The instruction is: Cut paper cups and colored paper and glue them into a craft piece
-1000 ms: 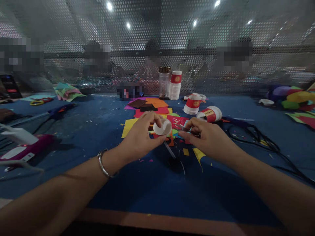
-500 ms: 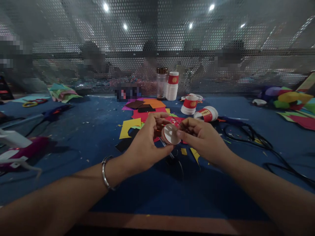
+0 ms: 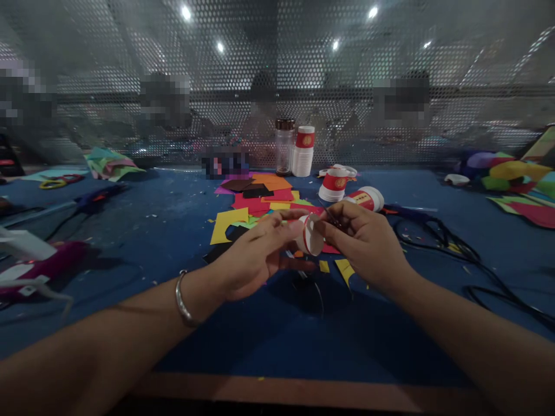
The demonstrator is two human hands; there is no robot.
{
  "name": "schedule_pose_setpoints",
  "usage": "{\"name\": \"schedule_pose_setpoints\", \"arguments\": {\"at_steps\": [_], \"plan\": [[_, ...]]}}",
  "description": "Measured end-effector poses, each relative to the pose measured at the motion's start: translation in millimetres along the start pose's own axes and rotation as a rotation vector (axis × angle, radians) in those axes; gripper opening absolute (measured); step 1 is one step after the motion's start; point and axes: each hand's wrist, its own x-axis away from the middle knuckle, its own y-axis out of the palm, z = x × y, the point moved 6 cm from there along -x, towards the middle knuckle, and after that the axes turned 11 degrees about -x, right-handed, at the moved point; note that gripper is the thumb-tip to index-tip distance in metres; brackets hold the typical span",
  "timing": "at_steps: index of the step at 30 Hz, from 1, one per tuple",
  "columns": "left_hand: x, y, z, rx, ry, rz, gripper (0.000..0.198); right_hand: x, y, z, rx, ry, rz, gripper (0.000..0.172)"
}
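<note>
The right hand (image 3: 364, 245) pinches a cut-down red-and-white paper cup (image 3: 310, 236) between thumb and fingers, holding it on its side above the table with the white inside turned toward the camera. The cup sits at the right hand's fingertips, directly between both hands. The left hand (image 3: 255, 260), with a metal bracelet (image 3: 182, 299) on the wrist, is loosely spread, its forefinger against the cup's left edge and not closed around it. Below the hands, coloured paper sheets (image 3: 229, 222) and small scraps litter the blue table (image 3: 130, 231). Just beyond, one cup (image 3: 335, 185) stands upside down and another (image 3: 366, 199) lies on its side. Farther back a stack of cups (image 3: 303, 151) stands beside a clear jar (image 3: 284, 147). A black cable (image 3: 437, 231) trails away to the right.
</note>
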Motion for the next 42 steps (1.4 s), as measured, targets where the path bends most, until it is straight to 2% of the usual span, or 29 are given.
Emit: {"name": "schedule_pose_setpoints", "arguments": {"at_steps": [2,5,7,12,15,18,25,31,42], "plan": [[-1.6,2.1,-2.9,0.082,-0.082,-0.05,0.025,0.4,0.2,-0.2,0.014,-0.012,0.002,0.012],[-3.0,-0.6,-1.8,0.096,-0.061,-0.049,0.021,0.9,0.3,-0.6,0.021,-0.016,-0.002,0.013],[-3.5,-4.8,-0.4,0.057,-0.016,-0.024,0.023,0.9,-0.2,-0.7,0.004,0.002,-0.009,0.015],[-6.9,-22.5,8.1,-0.172,0.168,0.087,0.034,1.4,0.9,3.0,-0.034,0.109,-0.082,0.035],[-9.9,-33.6,12.8,-0.314,0.275,0.149,0.039,2.4,2.5,3.9,0.022,0.112,-0.121,0.036],[-11.6,-38.8,14.0,-0.439,0.339,0.16,0.042,3.6,4.5,5.1,0.096,0.094,-0.15,0.034],[-10.2,-37.1,14.6,-0.516,0.38,0.129,0.046,6.3,11.6,7.6,0.097,0.103,-0.236,0.029],[-9.3,-34.3,15.9,-0.542,0.383,0.119,0.05,6.6,13.2,3.5,0.114,0.077,-0.241,0.025],[-8.9,-33.2,14.7,-0.573,0.404,0.094,0.047,7.0,12.6,1.3,0.126,0.064,-0.249,0.025]]}}
